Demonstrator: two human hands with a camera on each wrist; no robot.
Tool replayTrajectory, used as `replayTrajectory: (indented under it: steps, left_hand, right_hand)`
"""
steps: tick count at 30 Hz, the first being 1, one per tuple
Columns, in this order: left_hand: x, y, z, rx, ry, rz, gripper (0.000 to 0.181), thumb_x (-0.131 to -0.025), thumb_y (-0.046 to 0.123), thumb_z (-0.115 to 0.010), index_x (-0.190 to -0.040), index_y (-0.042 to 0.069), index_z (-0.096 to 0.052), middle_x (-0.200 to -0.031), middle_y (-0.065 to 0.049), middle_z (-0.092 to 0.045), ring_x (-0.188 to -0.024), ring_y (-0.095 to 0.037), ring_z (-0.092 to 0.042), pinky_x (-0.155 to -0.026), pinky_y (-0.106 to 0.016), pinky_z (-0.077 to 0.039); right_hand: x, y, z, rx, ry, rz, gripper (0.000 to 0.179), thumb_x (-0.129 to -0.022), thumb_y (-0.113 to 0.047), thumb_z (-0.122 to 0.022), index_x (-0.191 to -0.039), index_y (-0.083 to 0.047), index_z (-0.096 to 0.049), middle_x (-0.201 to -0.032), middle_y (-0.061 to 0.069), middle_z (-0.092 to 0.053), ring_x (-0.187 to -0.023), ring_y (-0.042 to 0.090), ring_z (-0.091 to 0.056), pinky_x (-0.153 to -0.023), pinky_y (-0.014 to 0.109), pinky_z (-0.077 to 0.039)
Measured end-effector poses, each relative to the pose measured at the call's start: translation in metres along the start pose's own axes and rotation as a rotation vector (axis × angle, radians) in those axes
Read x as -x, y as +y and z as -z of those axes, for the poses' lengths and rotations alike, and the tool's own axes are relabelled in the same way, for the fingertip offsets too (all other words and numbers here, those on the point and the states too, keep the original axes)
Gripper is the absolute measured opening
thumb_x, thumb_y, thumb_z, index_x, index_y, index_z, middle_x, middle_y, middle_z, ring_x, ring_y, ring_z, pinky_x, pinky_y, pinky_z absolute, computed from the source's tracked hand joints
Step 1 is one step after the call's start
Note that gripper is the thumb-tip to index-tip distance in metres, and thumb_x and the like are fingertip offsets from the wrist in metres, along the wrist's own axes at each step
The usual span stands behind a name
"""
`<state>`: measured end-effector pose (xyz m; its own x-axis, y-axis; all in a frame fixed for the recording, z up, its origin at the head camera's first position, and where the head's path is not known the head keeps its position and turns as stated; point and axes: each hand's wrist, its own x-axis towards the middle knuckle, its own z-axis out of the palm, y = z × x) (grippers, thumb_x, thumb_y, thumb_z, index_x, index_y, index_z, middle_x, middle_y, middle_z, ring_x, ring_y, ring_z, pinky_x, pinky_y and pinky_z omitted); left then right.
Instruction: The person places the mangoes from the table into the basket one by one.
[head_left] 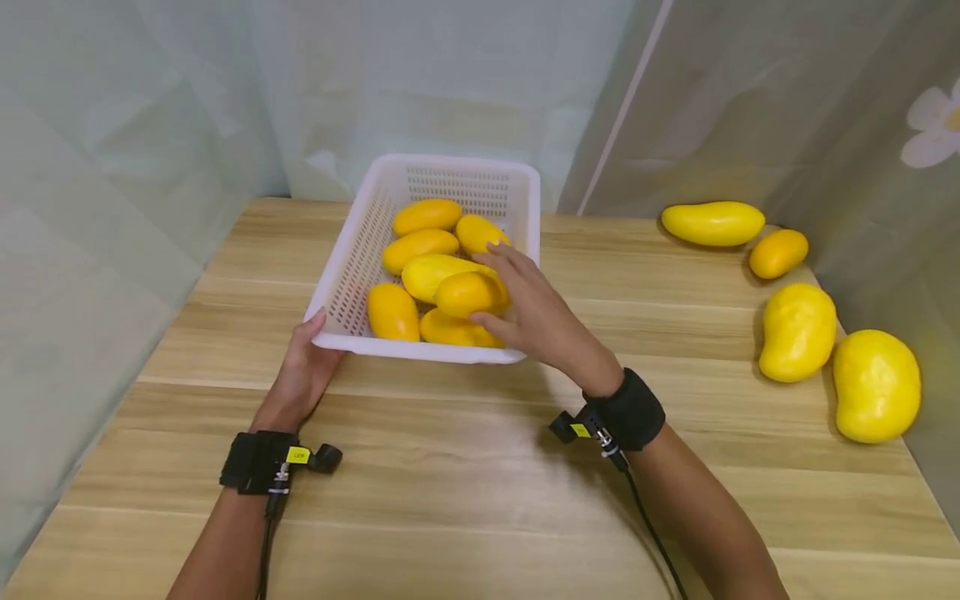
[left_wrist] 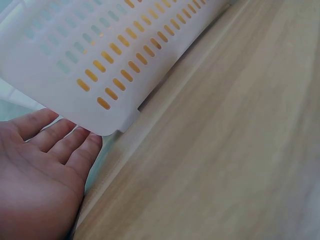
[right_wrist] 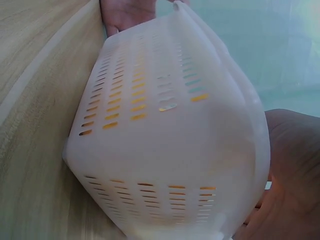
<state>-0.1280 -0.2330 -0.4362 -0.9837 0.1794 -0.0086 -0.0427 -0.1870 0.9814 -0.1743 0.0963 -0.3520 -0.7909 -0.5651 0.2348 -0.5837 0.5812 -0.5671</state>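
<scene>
Fruit filled part of a white basket point(head_left: 341, 250) on a wooden table point(head_left: 450, 467), a pale curtain point(head_left: 480, 83) close behind it. A left hand point(head_left: 303, 367) held the near left corner, thumb on the rim and fingers stretched beneath it. A right hand point(head_left: 536, 312) reached over the near right corner, fingers spread and slightly bent about an orange mango point(head_left: 465, 294); whether they gripped it could not be told. That mango lay among six others inside, partly covering a yellow one point(head_left: 423, 275). In the right wrist view, the basket's wall blocked most of the fruit. Well apart to the right, a long mango point(head_left: 712, 223) and a small one point(head_left: 778, 253) lay near the back edge, with two large mangoes point(head_left: 797, 332) nearer the person. Black wristbands point(head_left: 626, 408) trailed cables point(head_left: 648, 521) toward the table's near edge.
</scene>
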Motion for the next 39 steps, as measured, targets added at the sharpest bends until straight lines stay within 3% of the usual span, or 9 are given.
replayTrajectory:
  steps: [7, 14, 22, 39]
  left_hand:
    - [-0.001, 0.0, -0.002, -0.008, -0.007, 0.003, 0.063, -0.103, 0.052, -0.036, -0.162, 0.039, -0.017, -0.169, 0.004, -0.008, -0.149, -0.029, -0.015, -0.122, -0.053, -0.005]
    - [-0.001, 0.002, -0.001, -0.008, -0.007, 0.011, 0.063, -0.103, 0.052, -0.036, -0.162, 0.039, -0.017, -0.169, 0.004, -0.008, -0.148, -0.028, -0.016, -0.122, -0.052, -0.006]
    - [-0.004, 0.001, 0.001, 0.0, -0.013, 0.011, 0.063, -0.103, 0.052, -0.036, -0.162, 0.039, -0.017, -0.169, 0.003, -0.008, -0.147, -0.029, -0.017, -0.122, -0.053, -0.006]
    - [-0.003, 0.003, 0.006, 0.005, -0.016, -0.001, 0.062, -0.104, 0.049, -0.034, -0.162, 0.037, -0.017, -0.169, 0.002, -0.009, -0.147, -0.028, -0.018, -0.122, -0.051, -0.009]
  right_hand:
    - [0.002, 0.002, 0.007, 0.032, 0.03, -0.004, 0.073, -0.092, -0.028, -0.076, -0.151, -0.005, -0.041, -0.16, 0.017, -0.033, -0.15, 0.03, -0.025, -0.119, 0.047, -0.026]
    - [0.003, 0.001, 0.014, 0.042, 0.046, 0.003, 0.076, -0.092, -0.028, -0.076, -0.152, -0.003, -0.038, -0.161, 0.018, -0.031, -0.15, 0.031, -0.025, -0.121, 0.047, -0.022]
    - [0.004, 0.006, 0.024, 0.046, 0.054, -0.047, 0.077, -0.092, -0.031, -0.076, -0.154, -0.006, -0.037, -0.16, 0.015, -0.033, -0.152, 0.03, -0.021, -0.121, 0.048, -0.018]
    - [0.009, 0.014, 0.039, 0.01, 0.095, -0.099, 0.078, -0.093, -0.031, -0.074, -0.156, -0.01, -0.034, -0.163, 0.017, -0.028, -0.151, 0.031, -0.022, -0.119, 0.054, -0.022]
